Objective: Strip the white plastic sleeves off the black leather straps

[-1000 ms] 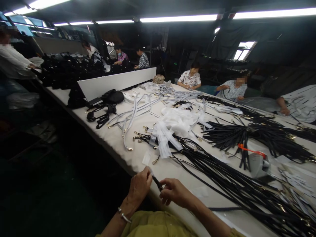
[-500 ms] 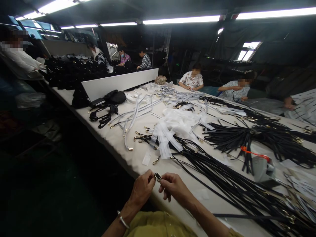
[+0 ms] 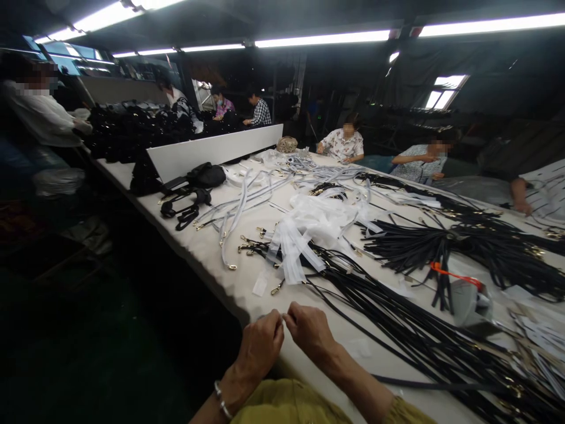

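Note:
My left hand [image 3: 262, 341] is closed, its knuckles up, over the near edge of the table. Close beside it, my right hand [image 3: 308, 328] is also closed. The thumbs and fingertips of the two hands nearly meet, and whatever is pinched between them is hidden behind the fingers. Just beyond the hands lie a small clear plastic piece [image 3: 260, 284] and a gold clasp [image 3: 277, 288] on the end of a thin black strap. To the right, a long bundle of black straps [image 3: 379, 300] runs along the table, gold clasps at its far end.
White translucent strips [image 3: 293, 250] lie heaped over the strap ends. Further off are pale straps [image 3: 242, 203], a black bag [image 3: 206, 175] and a long white panel [image 3: 216, 150]. A grey container [image 3: 470, 303] with an orange cord stands right. Several people sit or stand around the table [image 3: 207, 253].
Half a second ago a small black piece with a gold rectangular frame showed between my fingertips; now it is out of sight. Both hands have turned knuckles up and closed tighter.

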Motion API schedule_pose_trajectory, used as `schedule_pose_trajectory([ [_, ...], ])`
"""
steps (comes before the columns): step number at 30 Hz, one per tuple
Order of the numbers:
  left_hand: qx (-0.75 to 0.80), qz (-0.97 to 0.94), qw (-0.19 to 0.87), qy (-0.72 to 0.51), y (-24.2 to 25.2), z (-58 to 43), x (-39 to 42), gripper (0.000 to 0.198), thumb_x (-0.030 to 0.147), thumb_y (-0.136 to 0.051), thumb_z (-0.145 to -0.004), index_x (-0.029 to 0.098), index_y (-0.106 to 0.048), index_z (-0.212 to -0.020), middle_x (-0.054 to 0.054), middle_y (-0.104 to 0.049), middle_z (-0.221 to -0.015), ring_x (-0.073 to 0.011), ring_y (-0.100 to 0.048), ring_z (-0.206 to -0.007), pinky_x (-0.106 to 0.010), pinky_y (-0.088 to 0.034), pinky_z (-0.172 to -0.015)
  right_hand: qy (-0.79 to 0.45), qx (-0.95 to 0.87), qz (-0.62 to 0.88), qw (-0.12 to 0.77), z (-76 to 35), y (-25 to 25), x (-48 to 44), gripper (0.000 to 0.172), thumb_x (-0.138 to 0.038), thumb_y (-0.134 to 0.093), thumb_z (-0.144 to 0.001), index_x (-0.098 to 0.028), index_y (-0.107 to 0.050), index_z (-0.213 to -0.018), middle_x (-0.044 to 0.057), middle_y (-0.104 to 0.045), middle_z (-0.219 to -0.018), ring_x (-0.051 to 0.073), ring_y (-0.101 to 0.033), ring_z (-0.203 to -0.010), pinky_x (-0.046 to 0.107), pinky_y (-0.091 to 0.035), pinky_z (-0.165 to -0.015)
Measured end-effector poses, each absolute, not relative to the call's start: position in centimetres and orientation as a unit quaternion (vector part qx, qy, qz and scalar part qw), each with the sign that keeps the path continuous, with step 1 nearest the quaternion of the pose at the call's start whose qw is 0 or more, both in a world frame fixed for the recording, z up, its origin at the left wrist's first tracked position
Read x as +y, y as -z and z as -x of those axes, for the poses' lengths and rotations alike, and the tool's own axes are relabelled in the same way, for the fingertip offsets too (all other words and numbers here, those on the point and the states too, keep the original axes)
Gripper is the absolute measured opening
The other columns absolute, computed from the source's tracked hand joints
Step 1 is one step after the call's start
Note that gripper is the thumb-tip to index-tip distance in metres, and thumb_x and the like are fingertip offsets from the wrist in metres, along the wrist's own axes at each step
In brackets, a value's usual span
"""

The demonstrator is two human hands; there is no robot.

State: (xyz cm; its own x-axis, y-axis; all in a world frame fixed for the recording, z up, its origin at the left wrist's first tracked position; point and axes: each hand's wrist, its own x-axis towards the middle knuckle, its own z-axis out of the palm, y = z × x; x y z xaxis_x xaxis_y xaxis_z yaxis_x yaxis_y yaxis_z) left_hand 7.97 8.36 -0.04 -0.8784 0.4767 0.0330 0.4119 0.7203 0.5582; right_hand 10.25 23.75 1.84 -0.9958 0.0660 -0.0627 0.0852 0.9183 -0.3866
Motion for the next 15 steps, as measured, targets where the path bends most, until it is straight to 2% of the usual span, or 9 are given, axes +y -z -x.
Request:
schedule_pose_trajectory([
  [2,0.931,-0.226,0.039,-0.285,0.4,-8.1,8.2,0.017,0.017,-0.04,-0.092,0.021,-0.053,-0.081,-0.001,-0.066,-0.075,-0.0182,-0.065,-0.07,-0.028,-0.036,-0.061,0.283,0.957,-0.036,0.05,-10.2,-1.7,23.8,0.02,-0.029,-0.052,-0.088,-0.018,-0.067,-0.081,0.007,-0.073,-0.077,0.018,-0.066,-0.072,0.025,-0.039,-0.061],
  [5,0.942,-0.176,0.003,-0.284,0.7,-7.5,7.2,0.018,0.019,-0.04,-0.093,0.021,-0.051,-0.079,-0.001,-0.064,-0.07,-0.0198,-0.064,-0.066,-0.029,-0.041,-0.061,0.495,0.852,-0.018,0.171,-10.6,-1.2,24.1,0.024,-0.022,-0.048,-0.085,-0.019,-0.068,-0.097,0.001,-0.071,-0.074,0.011,-0.057,-0.052,0.02,-0.04,-0.05],
  [7,0.936,-0.2,-0.061,-0.284,0.6,-7.3,6.9,0.019,0.018,-0.038,-0.093,0.021,-0.052,-0.08,-0.005,-0.066,-0.081,-0.0227,-0.066,-0.078,-0.033,-0.047,-0.07,0.561,0.798,-0.029,0.218,-10.8,-0.7,23.8,0.031,-0.02,-0.047,-0.081,-0.019,-0.067,-0.105,-0.002,-0.069,-0.072,0.007,-0.048,-0.041,0.018,-0.037,-0.041],
  [10,0.881,-0.314,-0.152,-0.319,0.5,-7.9,7.5,0.018,0.013,-0.036,-0.091,0.019,-0.053,-0.091,-0.011,-0.065,-0.108,-0.025,-0.062,-0.106,-0.041,-0.049,-0.09,0.56,0.805,-0.059,0.184,-10.5,-0.2,22.7,0.023,-0.018,-0.048,-0.077,-0.016,-0.069,-0.087,-0.002,-0.066,-0.066,0.005,-0.044,-0.039,0.016,-0.032,-0.037],
  [12,0.855,-0.348,-0.141,-0.359,0.9,-8.2,7.7,0.021,0.011,-0.034,-0.091,0.019,-0.051,-0.1,-0.009,-0.065,-0.103,-0.02,-0.065,-0.097,-0.035,-0.052,-0.086,0.57,0.796,-0.051,0.197,-10.4,-0.3,22.7,0.02,-0.018,-0.049,-0.074,-0.015,-0.068,-0.08,-0.002,-0.065,-0.063,0.006,-0.047,-0.041,0.016,-0.033,-0.036],
  [15,0.861,-0.306,-0.116,-0.389,2.5,-7.5,6.0,0.02,0.014,-0.031,-0.094,0.021,-0.05,-0.093,-0.002,-0.061,-0.077,-0.0141,-0.063,-0.066,-0.024,-0.053,-0.064,0.562,0.774,-0.03,0.291,-10.5,-1.2,25.5,0.018,-0.021,-0.055,-0.072,-0.016,-0.069,-0.082,-0.003,-0.064,-0.058,0.007,-0.046,-0.039,0.016,-0.033,-0.037],
])
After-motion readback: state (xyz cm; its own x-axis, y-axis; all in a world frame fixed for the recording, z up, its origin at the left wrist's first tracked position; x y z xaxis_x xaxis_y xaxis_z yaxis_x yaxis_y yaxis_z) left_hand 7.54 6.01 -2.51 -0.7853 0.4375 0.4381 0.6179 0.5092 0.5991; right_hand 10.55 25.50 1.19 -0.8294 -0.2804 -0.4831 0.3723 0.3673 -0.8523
